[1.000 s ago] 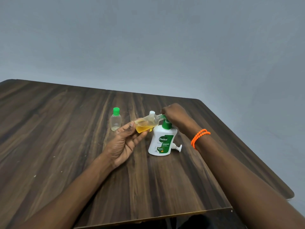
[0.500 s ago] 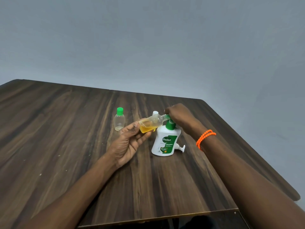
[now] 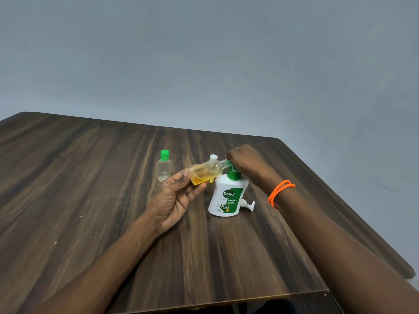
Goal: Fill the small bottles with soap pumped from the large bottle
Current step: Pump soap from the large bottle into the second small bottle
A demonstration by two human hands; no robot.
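Left hand [image 3: 174,198] pinched the tilted small bottle [image 3: 205,173], its mouth meeting the nozzle so soap entered cleanly; right hand [image 3: 244,163] curled over the Dettol pump bottle [image 3: 226,197], standing on the surface [image 3: 90,200].

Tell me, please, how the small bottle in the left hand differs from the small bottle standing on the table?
The held bottle lies tilted, uncapped, with yellow soap inside; the standing bottle is upright, wears a green cap and looks nearly empty. The left hand grips the first; nothing touches the second. Both are small and clear.
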